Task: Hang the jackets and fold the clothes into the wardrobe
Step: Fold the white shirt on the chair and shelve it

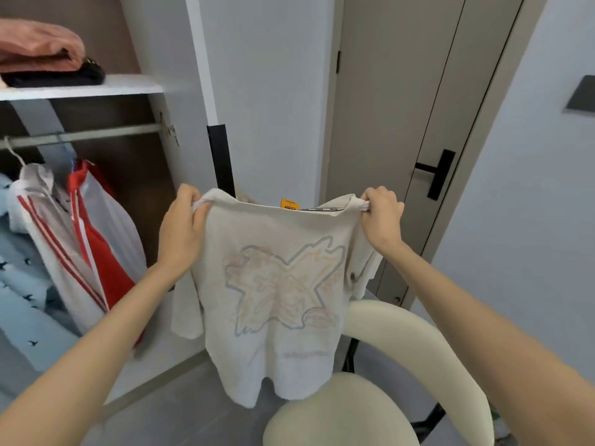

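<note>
Cream cotton at centre: a T-shirt (277,284), held up in the air by its two shoulders and spread flat. Hem hanging toward 6 o'clock, over the seat of a pale padded chair (338,416); touching it or not, cannot tell.

Pinched at the 10 o'clock shoulder by the left hand (180,226), fingers (188,195) curled over a bunched fold of cloth. Pinched at the 2 o'clock shoulder by the right hand (381,217), fingers curled round the seam in the same way.

Printed across the shirt, a large X-shaped graphic (283,288) in pale orange with a grey-blue outline. Below it, a faint line of lettering, too washed-out to read. At the collar, 12 o'clock, a yellow tag (289,204) with dark print, and a white neck tape (322,209) with a short black word repeated along it; neither legible.

At 9 o'clock, the open wardrobe (154,43). On the rail (96,134):
- a white jacket (48,226) with red stripes
- a red-and-white jacket (99,246)
- a light blue garment (22,284) dotted with dark bird shapes

At 11 o'clock, on the shelf (112,86), a folded pink item (38,46) over a black item (58,77). At 1 o'clock, a beige door (402,91) with a black handle (438,173).
</note>
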Motion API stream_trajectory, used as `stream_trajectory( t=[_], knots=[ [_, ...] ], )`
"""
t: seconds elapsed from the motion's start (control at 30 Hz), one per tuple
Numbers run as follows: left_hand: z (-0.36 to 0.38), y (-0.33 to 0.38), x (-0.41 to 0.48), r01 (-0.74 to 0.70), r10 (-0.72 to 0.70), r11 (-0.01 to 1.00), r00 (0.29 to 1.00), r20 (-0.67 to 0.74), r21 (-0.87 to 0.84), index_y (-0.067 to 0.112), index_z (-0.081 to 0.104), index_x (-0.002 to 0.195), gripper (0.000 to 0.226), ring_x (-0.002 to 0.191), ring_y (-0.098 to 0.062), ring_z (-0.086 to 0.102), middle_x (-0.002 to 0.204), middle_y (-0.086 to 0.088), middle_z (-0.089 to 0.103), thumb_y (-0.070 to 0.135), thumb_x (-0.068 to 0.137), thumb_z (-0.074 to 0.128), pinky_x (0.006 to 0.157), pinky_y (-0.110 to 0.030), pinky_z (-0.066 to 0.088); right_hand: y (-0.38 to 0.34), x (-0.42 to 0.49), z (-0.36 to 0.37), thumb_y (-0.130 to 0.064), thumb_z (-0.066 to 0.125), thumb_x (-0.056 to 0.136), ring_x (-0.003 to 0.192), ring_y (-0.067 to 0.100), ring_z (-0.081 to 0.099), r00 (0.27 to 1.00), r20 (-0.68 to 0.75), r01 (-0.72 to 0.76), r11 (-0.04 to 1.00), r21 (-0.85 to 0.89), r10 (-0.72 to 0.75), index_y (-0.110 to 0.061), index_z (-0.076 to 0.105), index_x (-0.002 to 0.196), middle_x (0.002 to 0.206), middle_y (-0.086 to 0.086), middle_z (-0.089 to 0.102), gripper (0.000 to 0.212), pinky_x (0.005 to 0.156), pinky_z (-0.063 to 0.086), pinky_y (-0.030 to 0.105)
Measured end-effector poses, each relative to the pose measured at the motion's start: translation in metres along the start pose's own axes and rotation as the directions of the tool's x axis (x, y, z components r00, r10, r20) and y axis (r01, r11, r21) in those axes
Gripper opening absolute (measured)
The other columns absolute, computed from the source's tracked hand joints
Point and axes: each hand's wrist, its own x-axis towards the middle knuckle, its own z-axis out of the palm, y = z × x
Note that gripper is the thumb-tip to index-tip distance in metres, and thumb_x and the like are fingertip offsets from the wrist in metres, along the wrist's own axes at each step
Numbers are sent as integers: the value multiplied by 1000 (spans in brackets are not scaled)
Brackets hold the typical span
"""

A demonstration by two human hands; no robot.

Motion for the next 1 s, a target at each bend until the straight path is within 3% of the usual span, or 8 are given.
stream_trajectory(
  t=[0.1, 0.2, 0.27, 0.37, 0.43, 0.53, 0.77, 1.0],
  knots=[
    [3, 20, -8, -18, 17, 999, 999, -37, -28, 27, 40, 97, 7, 78, -12, 54, 91, 4, 53, 29, 100, 46, 66, -24, 45, 9, 4, -11, 10, 42, 74, 80, 22, 37, 999, -48, -5, 997, 74, 8, -15, 45, 71, 78, 0, 44, 25, 65, 15, 34],
    [14, 29, -36, 4, -4, 998, 1000, 0, -59, 21, 42, 98, 7, 78, -17, 55, 88, 3, 54, 26, 100, 47, 66, -35, 48, 30, -12, -15, 5, 45, 74, 77, 24, 40, 999, 5, -46, 996, 82, 46, -14, 43, 67, 74, 2, 46, 20, 67, 19, 34],
    [27, 26, -66, 13, -7, 997, 997, 83, -72, 19, 43, 96, 8, 74, -16, 55, 83, 3, 54, 25, 100, 48, 63, -40, 47, 50, -36, -10, 6, 45, 73, 73, 27, 39, 991, 99, -92, 994, 58, 86, -14, 40, 64, 69, 3, 45, 22, 67, 21, 34],
    [50, 14, -121, 71, -46, 992, 973, 226, -106, 26, 41, 89, 12, 69, -9, 49, 76, 9, 49, 28, 99, 47, 61, -34, 41, 83, -86, 2, 10, 45, 69, 69, 30, 38, 951, 261, -165, 986, -26, 166, -16, 33, 60, 61, 1, 40, 30, 67, 24, 35],
    [68, 2, -163, 127, -90, 988, 939, 333, -91, 33, 37, 84, 16, 66, -7, 47, 72, 11, 46, 35, 99, 45, 59, -28, 38, 106, -125, 15, 13, 45, 67, 72, 33, 43, 908, 376, -166, 983, -82, 185, -16, 33, 60, 64, 5, 45, 31, 66, 27, 35],
    [103, -24, -233, 180, -121, 980, 874, 471, -82, 26, 41, 87, 16, 68, -9, 48, 75, 5, 49, 34, 99, 45, 59, -29, 39, 145, -192, 43, 11, 46, 67, 75, 31, 49, 844, 501, -133, 979, -154, 193, -17, 35, 60, 72, 10, 53, 31, 63, 32, 38],
    [185, -80, -398, 303, -156, 943, 770, 618, -140, 14, 40, 80, 22, 60, -7, 34, 68, 8, 35, 19, 97, 54, 61, -28, 31, 248, -353, 119, 9, 46, 71, 78, 33, 54, 787, 494, -162, 898, -410, 368, -14, 47, 67, 71, 6, 55, 24, 59, 29, 32],
    [238, -104, -520, 310, -56, 928, 665, 745, -207, 19, 34, 80, 28, 61, -8, 27, 67, 11, 31, 27, 97, 54, 59, -23, 26, 318, -454, 157, 15, 42, 68, 64, 25, 43, 782, 446, -271, 882, -386, 436, -18, 32, 56, 70, 0, 40, 37, 46, 22, 26]
  ],
)
